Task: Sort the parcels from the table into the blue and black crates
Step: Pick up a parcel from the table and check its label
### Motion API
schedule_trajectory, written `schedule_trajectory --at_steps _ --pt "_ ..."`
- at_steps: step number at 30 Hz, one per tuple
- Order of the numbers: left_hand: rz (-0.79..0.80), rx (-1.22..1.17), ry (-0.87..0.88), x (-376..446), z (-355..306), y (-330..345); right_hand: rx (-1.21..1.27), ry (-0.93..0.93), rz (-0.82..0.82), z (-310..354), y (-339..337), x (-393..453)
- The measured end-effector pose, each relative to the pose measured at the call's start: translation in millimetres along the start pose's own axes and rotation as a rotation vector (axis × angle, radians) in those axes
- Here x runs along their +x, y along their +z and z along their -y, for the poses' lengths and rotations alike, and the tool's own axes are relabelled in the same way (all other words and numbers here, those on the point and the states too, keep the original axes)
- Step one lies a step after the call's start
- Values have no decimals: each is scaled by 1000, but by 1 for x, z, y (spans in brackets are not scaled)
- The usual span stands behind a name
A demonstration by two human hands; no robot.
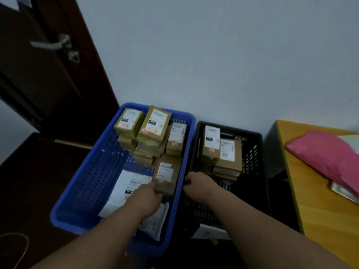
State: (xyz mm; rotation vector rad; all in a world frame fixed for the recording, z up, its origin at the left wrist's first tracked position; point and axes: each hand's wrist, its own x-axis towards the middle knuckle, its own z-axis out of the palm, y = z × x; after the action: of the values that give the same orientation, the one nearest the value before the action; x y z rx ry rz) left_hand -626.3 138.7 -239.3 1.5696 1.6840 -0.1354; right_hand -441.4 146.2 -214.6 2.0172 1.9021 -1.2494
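A blue crate (85, 171) stands on the floor with stacked brown boxes at its far end and white mailers on its bottom. Beside it on the right is a black crate (254, 152) holding two stacks of brown boxes (221, 152). A brown labelled box (167, 171) sits inside the blue crate by its right wall. My left hand (144, 200) grips this box at its near left corner. My right hand (196, 184) rests at the box's right edge, over the rims between the crates; its fingers are curled and its hold is hidden.
A yellow wooden table (320, 210) at the right carries a pink mailer (326, 158) and a flat parcel (343, 191) under it. A dark door (48, 74) with a metal handle stands at the left. A pale wall rises behind the crates.
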Motion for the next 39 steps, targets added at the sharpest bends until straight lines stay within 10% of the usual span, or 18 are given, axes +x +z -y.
schedule_trajectory --at_steps 19,39 --pt "94 393 437 -68 -184 62 -57 489 -375 -185 -25 -209" --pt "77 455 576 -130 -443 245 88 560 -430 -459 -107 -337"
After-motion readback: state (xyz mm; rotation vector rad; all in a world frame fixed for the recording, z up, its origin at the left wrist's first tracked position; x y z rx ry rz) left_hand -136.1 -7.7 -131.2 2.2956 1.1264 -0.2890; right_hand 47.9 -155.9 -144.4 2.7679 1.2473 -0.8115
